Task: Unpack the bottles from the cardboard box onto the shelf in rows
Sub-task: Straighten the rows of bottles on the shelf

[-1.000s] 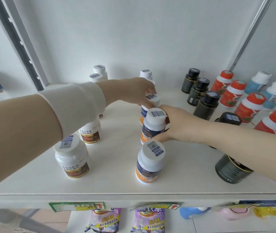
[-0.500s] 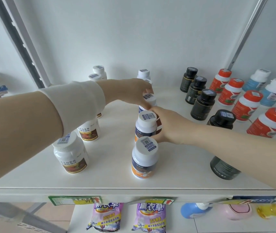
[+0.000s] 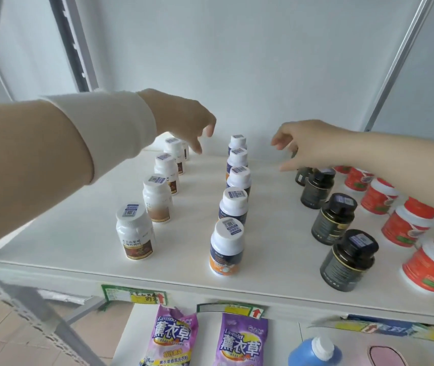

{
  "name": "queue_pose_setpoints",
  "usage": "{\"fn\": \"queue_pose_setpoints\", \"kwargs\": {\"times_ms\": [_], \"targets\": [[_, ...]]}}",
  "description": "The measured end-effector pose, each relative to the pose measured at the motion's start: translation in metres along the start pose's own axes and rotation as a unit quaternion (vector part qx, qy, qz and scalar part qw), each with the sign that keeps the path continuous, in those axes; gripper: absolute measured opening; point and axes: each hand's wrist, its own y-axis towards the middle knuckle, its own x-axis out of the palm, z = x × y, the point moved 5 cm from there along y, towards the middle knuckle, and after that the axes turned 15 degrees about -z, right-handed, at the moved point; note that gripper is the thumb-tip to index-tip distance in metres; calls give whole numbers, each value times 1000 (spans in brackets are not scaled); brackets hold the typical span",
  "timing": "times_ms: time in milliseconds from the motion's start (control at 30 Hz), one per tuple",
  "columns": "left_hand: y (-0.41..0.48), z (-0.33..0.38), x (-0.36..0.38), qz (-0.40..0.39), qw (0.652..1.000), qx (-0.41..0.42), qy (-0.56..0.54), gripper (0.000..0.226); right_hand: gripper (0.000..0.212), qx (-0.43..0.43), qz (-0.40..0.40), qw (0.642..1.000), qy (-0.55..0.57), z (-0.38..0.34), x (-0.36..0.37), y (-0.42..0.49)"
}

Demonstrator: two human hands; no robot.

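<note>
Above the back of the shelf (image 3: 192, 207), both hands hang in the air and hold nothing. The fingers (image 3: 196, 145) of the left hand (image 3: 181, 120) are loosely spread and point down. Those of the right hand (image 3: 313, 143) are relaxed and a little bent, with the thumb apart from them. No finger touches a bottle.

Between the two hands, and lower, stands the middle row (image 3: 233, 204): five white bottles with blue and orange labels. Each bottle is upright, so its long axis is vertical, and the row runs from the front edge straight to the wall (image 3: 237, 62). The back bottle (image 3: 237, 142) lies to the right of the left fingers and to the left of the right ones. Both hands seem about equally near to it, and I cannot tell which is nearer in depth.

Further out, the left row (image 3: 157, 198) of brown-label bottles stands well apart on one side and the black bottles (image 3: 333, 220) on the other, with red bottles (image 3: 379, 196) beyond them.

The box is not in view, so I judge that the next bottle must come from outside the frame. The right forearm covers the last black bottle and part of the red ones. The right edge is blurred, and the back of the left row is hard to count.
</note>
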Motion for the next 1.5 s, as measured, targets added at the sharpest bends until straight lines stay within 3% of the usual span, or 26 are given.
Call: {"fn": "queue_pose_setpoints", "kwargs": {"times_ms": [200, 433, 667, 800, 900, 1000, 1100, 1267, 1500], "targets": [[-20, -33, 23, -32, 983, -93, 156, 48, 48, -27, 25, 992, -124, -38, -13, 23], [-31, -75, 49, -67, 974, -127, 174, 49, 48, -43, 15, 987, -157, -82, 2, 49], [-5, -123, 61, -62, 982, -102, 149, 47, 47, -34, 3, 991, -128, -110, 10, 92], [24, -145, 64, -44, 992, -59, 100, 46, 48, -18, -10, 997, -79, -119, 15, 121], [46, -154, 62, -4, 1000, -2, -23, 46, 50, -18, -19, 999, -20, -123, 23, 134], [66, -159, 59, 39, 976, 74, -199, 45, 53, -12, -36, 998, 53, -122, 35, 141], [83, -155, 61, 52, 946, 131, -291, 43, 54, -7, -47, 992, 120, -118, 45, 148], [101, -141, 74, 42, 913, 190, -359, 35, 50, -24, -67, 982, 173, -121, 59, 157], [110, -135, 78, 57, 914, 191, -353, 41, 47, -58, -107, 962, 246, -126, 69, 165]]}}
